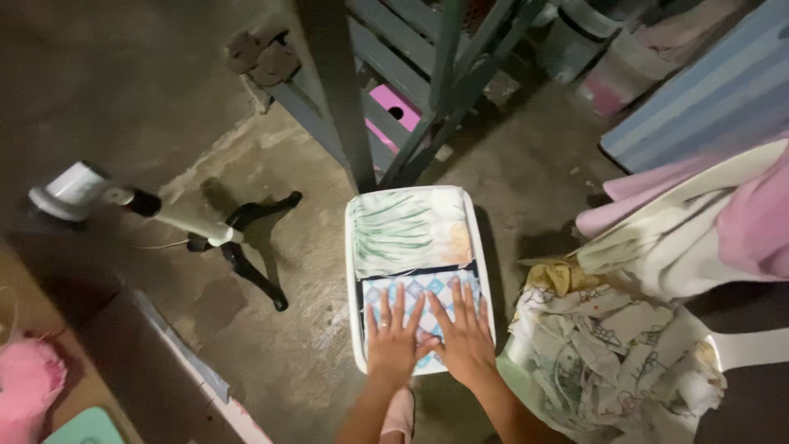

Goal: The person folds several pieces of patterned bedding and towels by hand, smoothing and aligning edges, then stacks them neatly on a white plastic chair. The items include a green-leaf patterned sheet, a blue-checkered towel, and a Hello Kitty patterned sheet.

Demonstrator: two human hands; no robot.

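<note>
A white plastic tub (pixel 352 271) stands on the concrete floor below me. It holds two folded cloths side by side: one cream with green leaf print (pixel 408 230) at the far end, one with a blue and white diamond pattern (pixel 427 289) at the near end. My left hand (pixel 392 339) and my right hand (pixel 463 335) both lie flat on the blue patterned cloth, fingers spread, pressing down on it. Neither hand grips anything.
A heap of crumpled printed cloths (pixel 612 353) lies right of the tub, with pink and white fabric (pixel 715 222) hanging above it. A grey-green wooden frame (pixel 394 90) stands behind the tub. A white stand fan (pixel 148 205) lies left on the floor.
</note>
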